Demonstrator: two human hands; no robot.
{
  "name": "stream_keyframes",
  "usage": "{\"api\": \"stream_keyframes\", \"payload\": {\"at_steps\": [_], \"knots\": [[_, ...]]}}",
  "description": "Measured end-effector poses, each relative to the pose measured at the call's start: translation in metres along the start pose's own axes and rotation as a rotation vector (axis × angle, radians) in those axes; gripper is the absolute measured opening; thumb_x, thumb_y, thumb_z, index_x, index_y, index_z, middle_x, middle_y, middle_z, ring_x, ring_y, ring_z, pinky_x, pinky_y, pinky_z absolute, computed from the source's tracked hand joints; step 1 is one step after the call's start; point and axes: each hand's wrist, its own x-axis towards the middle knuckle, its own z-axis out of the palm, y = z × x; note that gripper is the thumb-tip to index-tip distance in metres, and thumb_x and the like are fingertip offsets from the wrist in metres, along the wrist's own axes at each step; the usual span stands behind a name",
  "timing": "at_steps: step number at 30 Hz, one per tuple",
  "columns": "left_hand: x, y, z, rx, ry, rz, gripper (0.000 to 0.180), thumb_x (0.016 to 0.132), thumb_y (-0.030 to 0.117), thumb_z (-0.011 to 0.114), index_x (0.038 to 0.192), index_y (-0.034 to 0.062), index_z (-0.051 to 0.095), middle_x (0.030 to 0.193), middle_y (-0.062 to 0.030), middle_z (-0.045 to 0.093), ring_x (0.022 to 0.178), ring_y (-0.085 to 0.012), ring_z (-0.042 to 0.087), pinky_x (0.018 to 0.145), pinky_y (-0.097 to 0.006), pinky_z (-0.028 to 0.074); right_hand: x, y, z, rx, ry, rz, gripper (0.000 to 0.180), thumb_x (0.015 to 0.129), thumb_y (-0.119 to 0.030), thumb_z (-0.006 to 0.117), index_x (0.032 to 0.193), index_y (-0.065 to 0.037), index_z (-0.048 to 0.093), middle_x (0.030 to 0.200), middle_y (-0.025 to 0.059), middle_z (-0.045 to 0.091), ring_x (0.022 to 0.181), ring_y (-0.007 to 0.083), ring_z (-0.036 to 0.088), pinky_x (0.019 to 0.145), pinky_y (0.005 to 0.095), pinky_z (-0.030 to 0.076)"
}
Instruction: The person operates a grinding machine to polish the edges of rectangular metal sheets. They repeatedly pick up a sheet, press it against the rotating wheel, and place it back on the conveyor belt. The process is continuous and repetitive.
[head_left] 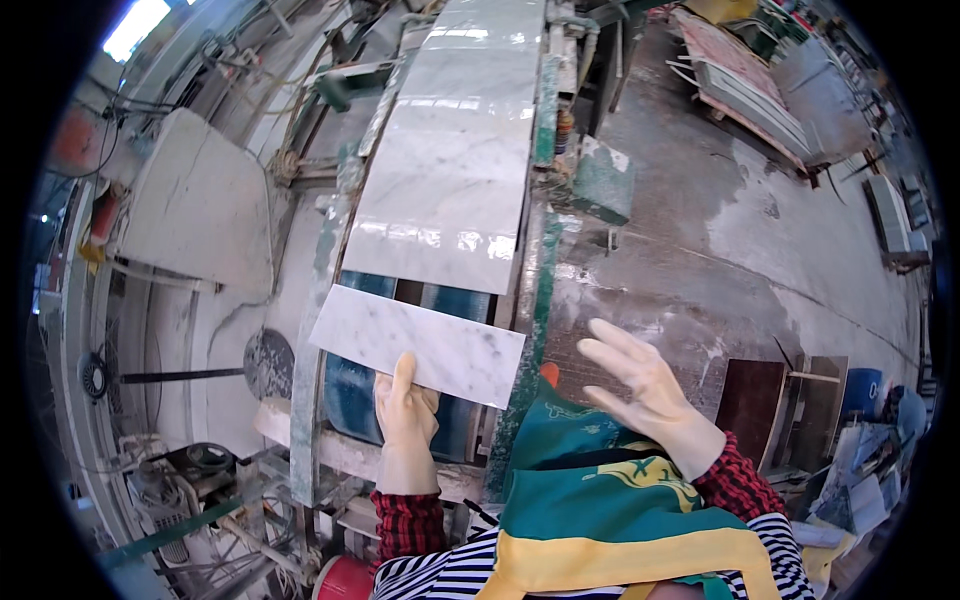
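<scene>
A narrow white-grey marble tile (425, 343) is tilted slightly across the near end of a roller conveyor. My left hand (406, 415), in a cream rubber glove, grips its near long edge, thumb on top and fingers underneath. Beyond it, wider polished marble slabs (440, 190) lie in a row along the conveyor, wet or glossy with reflections. Blue rollers (352, 395) show beneath and around the held tile. To the right of the conveyor, my gloved right hand (635, 385) is raised above my green apron (590, 500), fingers spread, touching nothing.
Green-painted conveyor rails (540, 300) run along both sides. A green metal box (603, 180) juts out at the right rail. Slabs lean on a rack (750, 90) at the far right. A pale panel (200, 200) and a motor (170, 500) stand left. A dark red board (750, 405) stands right.
</scene>
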Motion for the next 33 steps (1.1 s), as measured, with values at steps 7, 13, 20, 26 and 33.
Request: {"api": "stream_keyframes", "payload": {"at_steps": [7,13,20,26,33], "knots": [[0.042,-0.025,-0.019,-0.114,0.093,-0.013,0.048,0.095,0.006,0.063,0.140,0.0024,0.045,0.137,-0.0134,0.056,0.123,-0.0297,0.060,0.103,-0.044,0.052,-0.031,0.043,0.009,0.113,0.028,0.328,0.046,0.081,-0.006,0.077,0.126,-0.007,0.066,0.138,0.0201,0.060,0.126,0.0365,0.059,0.107,0.0424,0.046],[0.069,-0.035,-0.019,-0.118,0.101,-0.048,0.052,0.096,0.004,0.060,0.145,0.0055,0.042,0.139,-0.0152,0.053,0.125,-0.0314,0.057,0.102,-0.048,0.052,-0.031,0.041,0.011,0.148,0.008,0.405,0.044,0.082,-0.005,0.076,0.125,-0.008,0.067,0.136,0.0190,0.062,0.126,0.0360,0.059,0.107,0.0428,0.046],[0.080,-0.042,-0.017,-0.095,0.161,-0.055,0.043,0.097,0.005,0.059,0.138,0.0030,0.047,0.133,-0.0133,0.058,0.119,-0.0291,0.061,0.099,-0.044,0.054,-0.041,0.045,0.015,0.257,0.044,0.465,0.038,0.084,-0.004,0.073,0.122,-0.006,0.068,0.132,0.0199,0.064,0.122,0.0358,0.062,0.105,0.0401,0.048],[0.094,-0.047,-0.025,-0.088,0.104,-0.034,0.044,0.099,0.007,0.058,0.140,0.0036,0.045,0.133,-0.0129,0.057,0.120,-0.0286,0.060,0.099,-0.044,0.054,-0.046,0.039,0.015,0.294,0.045,0.502,0.036,0.085,-0.005,0.072,0.121,-0.003,0.069,0.130,0.0203,0.065,0.121,0.0336,0.063,0.104,0.0379,0.048],[0.088,-0.036,-0.008,-0.072,0.061,-0.068,0.046,0.097,0.008,0.061,0.140,0.0038,0.044,0.129,-0.0127,0.058,0.114,-0.0286,0.063,0.096,-0.045,0.056,-0.050,0.040,0.019,0.336,0.056,0.544,0.035,0.087,-0.006,0.071,0.122,-0.003,0.068,0.130,0.0202,0.066,0.121,0.0335,0.063,0.104,0.0376,0.048]]}}
